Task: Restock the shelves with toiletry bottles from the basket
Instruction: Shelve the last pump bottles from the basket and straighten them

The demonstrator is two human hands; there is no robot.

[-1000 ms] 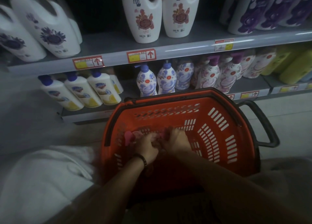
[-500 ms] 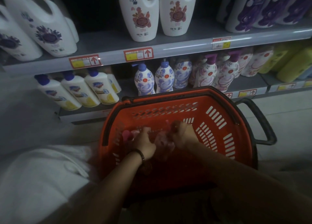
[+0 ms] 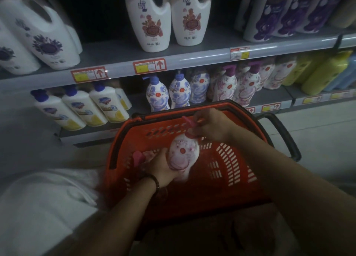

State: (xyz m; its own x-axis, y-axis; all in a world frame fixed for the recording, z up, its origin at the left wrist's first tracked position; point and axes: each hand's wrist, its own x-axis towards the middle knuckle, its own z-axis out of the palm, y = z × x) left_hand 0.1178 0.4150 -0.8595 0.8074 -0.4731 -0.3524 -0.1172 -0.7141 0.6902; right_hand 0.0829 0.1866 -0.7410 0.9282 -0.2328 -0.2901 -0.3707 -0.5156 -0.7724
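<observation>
Probably full, heavy and slick, pink floral plastic pump bottle [image 3: 183, 153] hangs over red slotted plastic basket [image 3: 240, 159]; right hand [image 3: 212, 127] grips neck at 1 o'clock, left hand [image 3: 163, 169] cups base at 7 o'clock.

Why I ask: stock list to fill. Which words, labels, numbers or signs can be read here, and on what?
Red upward arrow, no word: red-and-yellow price tags on the grey shelf edge; their print is too small.
Dark character on the white handled jugs with red flowers: blurred, unreadable.
Blue shield logo on the white-and-yellow blue-capped bottles: lettering unreadable.
On the pink floral pump bottle: red dot, no legible text.
</observation>
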